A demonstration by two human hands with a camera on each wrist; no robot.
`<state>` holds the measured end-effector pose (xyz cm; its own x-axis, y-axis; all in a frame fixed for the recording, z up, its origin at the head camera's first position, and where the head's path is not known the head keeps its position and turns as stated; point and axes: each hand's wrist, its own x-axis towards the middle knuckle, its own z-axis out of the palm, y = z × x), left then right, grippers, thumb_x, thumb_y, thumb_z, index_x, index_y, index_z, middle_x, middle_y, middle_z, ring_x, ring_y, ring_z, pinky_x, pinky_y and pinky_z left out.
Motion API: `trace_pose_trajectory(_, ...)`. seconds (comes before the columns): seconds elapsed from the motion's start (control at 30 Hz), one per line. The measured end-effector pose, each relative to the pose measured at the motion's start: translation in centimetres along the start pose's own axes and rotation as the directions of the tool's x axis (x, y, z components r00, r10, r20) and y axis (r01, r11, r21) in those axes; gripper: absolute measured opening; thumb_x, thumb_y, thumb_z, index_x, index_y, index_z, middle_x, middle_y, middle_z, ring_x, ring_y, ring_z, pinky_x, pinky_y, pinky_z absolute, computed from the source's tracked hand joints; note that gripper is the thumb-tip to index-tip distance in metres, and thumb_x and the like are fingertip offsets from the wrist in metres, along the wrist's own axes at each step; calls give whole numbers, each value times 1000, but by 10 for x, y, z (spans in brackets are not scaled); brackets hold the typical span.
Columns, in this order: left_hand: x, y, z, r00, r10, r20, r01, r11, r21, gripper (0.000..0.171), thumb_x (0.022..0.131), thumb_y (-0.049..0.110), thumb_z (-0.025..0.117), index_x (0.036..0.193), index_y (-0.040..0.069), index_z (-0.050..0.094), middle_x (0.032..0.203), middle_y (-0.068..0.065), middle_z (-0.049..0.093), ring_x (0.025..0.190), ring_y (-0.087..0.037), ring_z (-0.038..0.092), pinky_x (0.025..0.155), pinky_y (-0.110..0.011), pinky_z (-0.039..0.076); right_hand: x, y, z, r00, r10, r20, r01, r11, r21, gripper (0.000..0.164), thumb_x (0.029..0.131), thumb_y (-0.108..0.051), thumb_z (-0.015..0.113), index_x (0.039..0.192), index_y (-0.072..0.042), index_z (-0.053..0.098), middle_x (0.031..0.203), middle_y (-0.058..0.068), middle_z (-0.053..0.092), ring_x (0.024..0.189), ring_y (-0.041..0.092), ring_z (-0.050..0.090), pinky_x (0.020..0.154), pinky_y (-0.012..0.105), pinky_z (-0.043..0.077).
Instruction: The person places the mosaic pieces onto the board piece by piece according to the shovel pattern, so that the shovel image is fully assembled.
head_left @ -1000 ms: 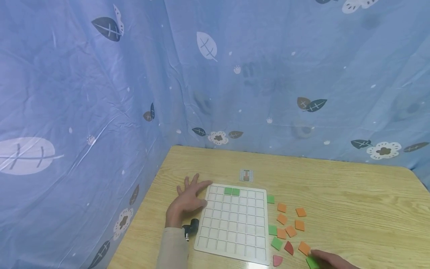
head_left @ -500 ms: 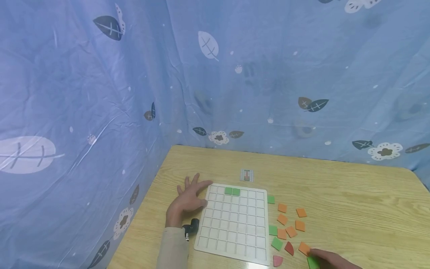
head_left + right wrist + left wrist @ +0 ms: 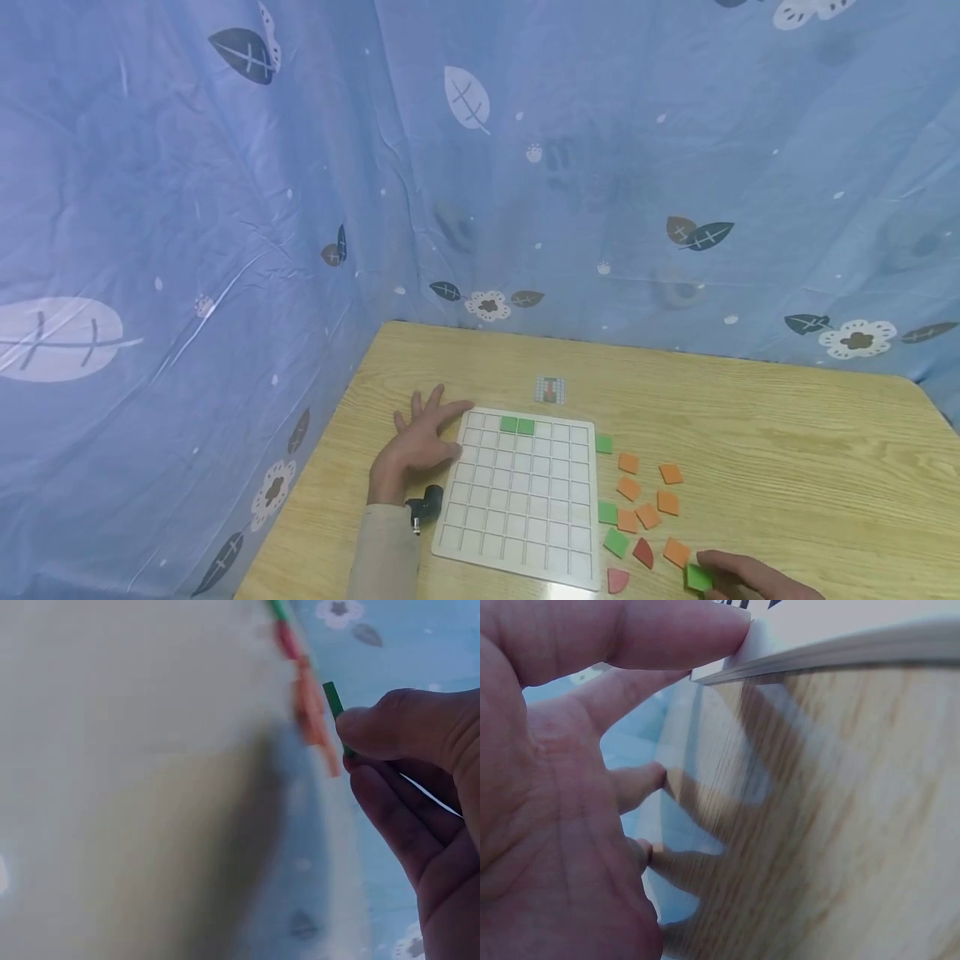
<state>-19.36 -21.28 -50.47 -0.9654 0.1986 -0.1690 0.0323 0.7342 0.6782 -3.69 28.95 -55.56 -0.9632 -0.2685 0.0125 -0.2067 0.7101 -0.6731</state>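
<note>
i'm pinching a green tile in my right hand beyond the board's near right corner, spread left hand touching its left edge, seemingly just starting: two green squares sitting at its far edge, orange tiles lying loose.

I note a screened-off corner; whether home or studio, I cannot determine. Blue curtain, leaf-and-flower printed, hangs along two sides of a wood-grain table bearing a gridded board and coloured tiles.
</note>
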Motion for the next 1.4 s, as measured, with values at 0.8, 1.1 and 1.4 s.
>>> trace_pose_trajectory(0.8, 3, -2, -2, 1000, 0, -3, 0, 1000, 19, 86, 80, 9, 75, 160, 34, 57, 185, -15, 8, 168, -51, -15, 125, -81, -19, 103, -121, -34, 860, -343, -378, 284, 937, -205, 48, 75, -2, 95, 116, -25, 84, 105, -12, 84, 89, 5, 78, 77, 9, 54)
trace_pose_trajectory(1.1, 0, -1, -1, 1000, -3, 1, 3, 1000, 8, 86, 80, 9, 75, 160, 34, 58, 185, -16, 9, 168, -51, -16, 124, -81, -19, 137, -133, -25, 888, -316, -335, 280, 948, -152, 42, 83, -2, 90, 120, -21, 83, 112, -8, 84, 94, 16, 81, 80, 45, 67)
trace_pose_trajectory(1.4, 0, 0, -1, 1000, -4, 0, 4, 1000, 3, 86, 79, 9, 76, 160, 34, 58, 185, -16, 9, 168, -51, -16, 124, -81, -20, 164, -141, -12, 943, -241, -229, 233, 971, -59, 34, 90, -6, 86, 123, -16, 82, 115, -2, 84, 100, 21, 82, 86, 53, 67)
